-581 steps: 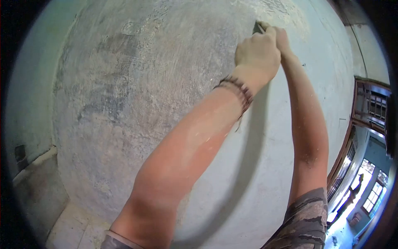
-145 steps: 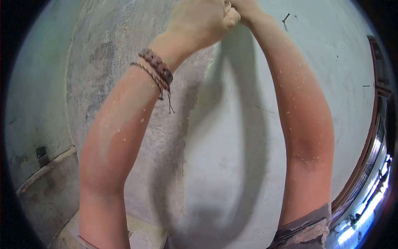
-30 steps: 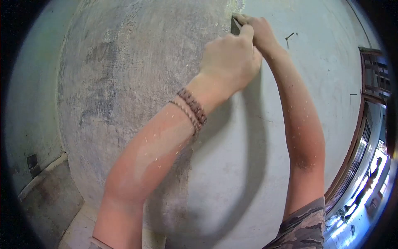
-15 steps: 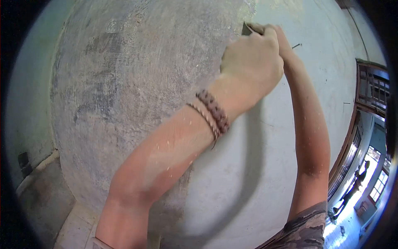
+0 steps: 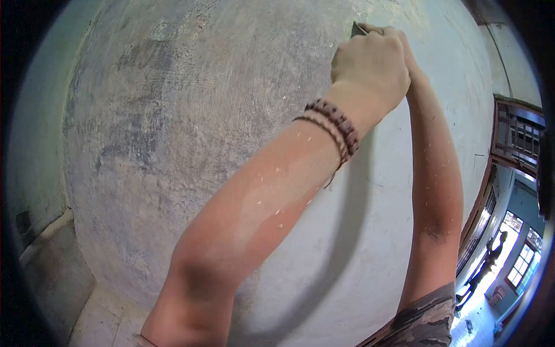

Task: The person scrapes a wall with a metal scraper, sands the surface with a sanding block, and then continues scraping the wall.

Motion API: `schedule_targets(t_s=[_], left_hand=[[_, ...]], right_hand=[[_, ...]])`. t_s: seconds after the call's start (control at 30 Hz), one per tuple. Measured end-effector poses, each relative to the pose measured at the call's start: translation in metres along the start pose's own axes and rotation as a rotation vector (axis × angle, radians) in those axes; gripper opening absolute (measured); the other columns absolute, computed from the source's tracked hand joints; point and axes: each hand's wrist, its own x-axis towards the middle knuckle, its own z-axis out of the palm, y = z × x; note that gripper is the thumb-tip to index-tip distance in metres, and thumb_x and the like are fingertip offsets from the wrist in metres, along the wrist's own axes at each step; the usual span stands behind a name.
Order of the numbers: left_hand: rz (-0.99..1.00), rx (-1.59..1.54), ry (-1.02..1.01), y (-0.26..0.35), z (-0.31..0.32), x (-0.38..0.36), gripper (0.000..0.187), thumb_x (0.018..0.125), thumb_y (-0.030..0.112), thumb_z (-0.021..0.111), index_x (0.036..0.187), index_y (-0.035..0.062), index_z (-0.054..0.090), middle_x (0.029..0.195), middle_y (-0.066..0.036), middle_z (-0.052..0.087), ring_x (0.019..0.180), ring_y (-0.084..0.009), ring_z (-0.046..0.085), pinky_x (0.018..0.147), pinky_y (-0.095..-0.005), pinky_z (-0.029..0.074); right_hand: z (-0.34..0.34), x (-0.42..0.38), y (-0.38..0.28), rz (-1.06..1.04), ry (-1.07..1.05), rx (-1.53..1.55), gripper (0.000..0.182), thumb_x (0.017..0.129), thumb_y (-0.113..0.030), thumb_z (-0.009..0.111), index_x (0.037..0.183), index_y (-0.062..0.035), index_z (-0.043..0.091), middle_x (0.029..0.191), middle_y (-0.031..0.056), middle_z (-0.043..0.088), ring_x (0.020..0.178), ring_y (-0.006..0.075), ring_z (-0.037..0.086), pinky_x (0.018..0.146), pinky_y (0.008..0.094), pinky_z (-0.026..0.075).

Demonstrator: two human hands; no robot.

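A scraper (image 5: pixel 358 29) with a dark, pointed blade corner rests against the wall (image 5: pixel 231 87) high up in the head view. My left hand (image 5: pixel 371 65) is closed around its handle, back of the hand toward me, with braided bracelets (image 5: pixel 338 124) on the wrist. Behind it, my right hand (image 5: pixel 407 53) is closed on the same tool, most of its fingers covered by the left. The handle is hidden by both hands. Rough, grey, stripped wall lies left of the blade; smoother pale green paint lies to the right. Pale flecks dot both forearms.
A wooden-framed opening (image 5: pixel 517 130) stands at the far right. Beyond it, another person (image 5: pixel 488 260) is silhouetted near a bright doorway and a window (image 5: pixel 522 263). At lower left, a grey ledge (image 5: pixel 49 283) meets the wall corner above floor tiles (image 5: pixel 104 318).
Both hands and the scraper have moved slightly up and to the right along the wall. The left forearm has followed, and the view has shifted a little.
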Motion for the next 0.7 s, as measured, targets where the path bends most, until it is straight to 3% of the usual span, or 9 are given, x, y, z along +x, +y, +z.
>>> schedule_targets(t_s=[0.23,0.33,0.47,0.57,0.63,0.7], left_hand=[[-0.123,-0.013,0.01,0.006,0.015,-0.008,0.032,0.085,0.016,0.051,0.108,-0.0054,0.058,0.091,-0.025,0.069,0.087,-0.0402,0.069,0.079,-0.0474,0.056],[-0.101,-0.082,0.042,-0.005,0.017,0.01,0.033,0.086,0.017,0.051,0.11,-0.0053,0.057,0.091,-0.025,0.069,0.087,-0.04,0.069,0.079,-0.0476,0.055],[-0.106,-0.051,-0.03,0.001,0.012,-0.003,0.034,0.086,0.018,0.053,0.11,-0.0044,0.057,0.092,-0.025,0.069,0.087,-0.0394,0.069,0.079,-0.0474,0.055],[-0.077,-0.063,0.011,-0.006,0.016,0.005,0.03,0.086,0.018,0.053,0.106,-0.0034,0.059,0.094,-0.025,0.069,0.088,-0.0396,0.069,0.079,-0.0474,0.055],[-0.075,-0.085,0.056,-0.013,0.021,0.023,0.027,0.087,0.018,0.052,0.102,-0.0024,0.06,0.095,-0.024,0.069,0.088,-0.0399,0.069,0.079,-0.0475,0.055],[-0.035,0.02,0.116,-0.013,0.018,0.04,0.025,0.088,0.02,0.053,0.1,-0.0007,0.061,0.089,-0.023,0.069,0.084,-0.0392,0.068,0.075,-0.0472,0.055]], right_hand=[[-0.004,-0.007,-0.003,-0.043,0.176,0.084,0.028,0.084,-0.027,0.059,0.105,-0.0126,0.071,0.094,0.0207,0.069,0.087,0.0383,0.065,0.075,0.0444,0.051],[-0.006,0.016,0.014,0.014,0.1,-0.136,0.031,0.084,-0.028,0.059,0.109,-0.0133,0.071,0.096,0.0211,0.069,0.088,0.0388,0.065,0.077,0.0437,0.051],[-0.006,-0.001,0.008,-0.007,0.076,-0.013,0.032,0.084,-0.028,0.059,0.107,-0.0104,0.071,0.097,0.0219,0.069,0.09,0.0394,0.065,0.078,0.044,0.051],[-0.008,0.006,0.013,0.022,0.144,0.055,0.028,0.081,-0.029,0.061,0.097,-0.0072,0.071,0.097,0.0229,0.069,0.091,0.0398,0.065,0.079,0.0444,0.051],[-0.01,0.043,0.046,-0.031,0.07,-0.242,0.029,0.081,-0.029,0.062,0.094,-0.0057,0.072,0.096,0.0224,0.069,0.091,0.0399,0.065,0.079,0.0447,0.051],[-0.015,0.052,0.046,0.006,0.069,-0.192,0.025,0.079,-0.026,0.064,0.089,-0.0051,0.072,0.096,0.0215,0.069,0.09,0.0392,0.065,0.079,0.0443,0.051]])
